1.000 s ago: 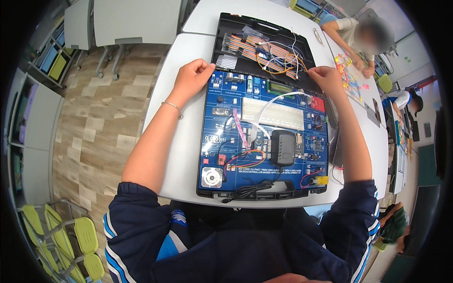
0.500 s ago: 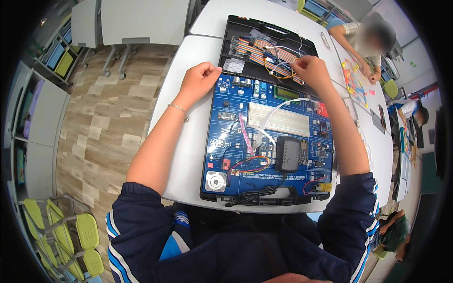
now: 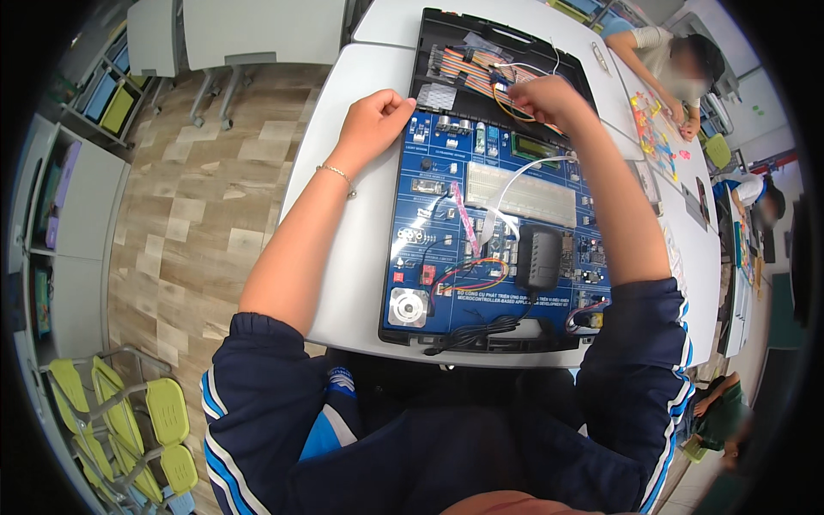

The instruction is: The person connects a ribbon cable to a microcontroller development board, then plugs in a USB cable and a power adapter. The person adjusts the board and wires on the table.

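An open black case [image 3: 470, 103] lies on the white table, holding a blue electronics training board [image 3: 421, 223]. At the lid's left corner, my left hand [image 3: 375, 122] is curled, with thumb and forefinger against the case edge; the inside of its grip is hidden. Above the lid, my right hand [image 3: 549, 101] is closed, its fingertips pinching among thin jumper wires [image 3: 500, 96]. Multicoloured ribbon wires [image 3: 463, 67] lie in the lid beside a clear plastic packet [image 3: 436, 96]. A white breadboard [image 3: 521, 194], a black power adapter [image 3: 539, 257] and a white cable [image 3: 506, 190] are on the board.
A coiled black cord [image 3: 476, 333] lies at the case's front edge. Across the tables at the right, a person [image 3: 657, 64] works over colourful small pieces [image 3: 657, 137]. Green chairs [image 3: 120, 412] stand at lower left, and cabinets [image 3: 73, 206] line the left side.
My right hand has moved left over the wires in the lid. My left hand stays at the case's corner. The whole view has shifted slightly, with the case now higher and further right.
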A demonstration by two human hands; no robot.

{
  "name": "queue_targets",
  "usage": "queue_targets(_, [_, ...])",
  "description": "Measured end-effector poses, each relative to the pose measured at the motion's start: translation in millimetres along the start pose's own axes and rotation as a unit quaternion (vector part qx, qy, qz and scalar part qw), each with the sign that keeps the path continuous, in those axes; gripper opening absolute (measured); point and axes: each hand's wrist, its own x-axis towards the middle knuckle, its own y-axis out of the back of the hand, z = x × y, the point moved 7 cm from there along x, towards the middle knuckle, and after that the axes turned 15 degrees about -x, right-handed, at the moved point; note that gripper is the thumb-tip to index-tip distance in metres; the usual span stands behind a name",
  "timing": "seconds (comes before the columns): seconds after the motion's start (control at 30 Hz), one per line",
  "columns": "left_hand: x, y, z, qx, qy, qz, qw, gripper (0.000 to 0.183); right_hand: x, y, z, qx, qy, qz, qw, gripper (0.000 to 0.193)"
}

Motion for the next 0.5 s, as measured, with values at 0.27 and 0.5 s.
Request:
queue_targets(0.27, [0.3, 4.1, -2.2, 0.008, -0.007, 0.002, 1.0, 0.033, -69.2, 47.8, -21.1, 0.587, 0.365, -0.277, 0.668, 0.029])
queue_targets(0.5, [-1.2, 3.2, 1.7, 0.01, 0.012, -0.014, 1.0, 0.032, -114.2, 55.2, -8.3, 0.512, 0.178, 0.033, 0.84, 0.025])
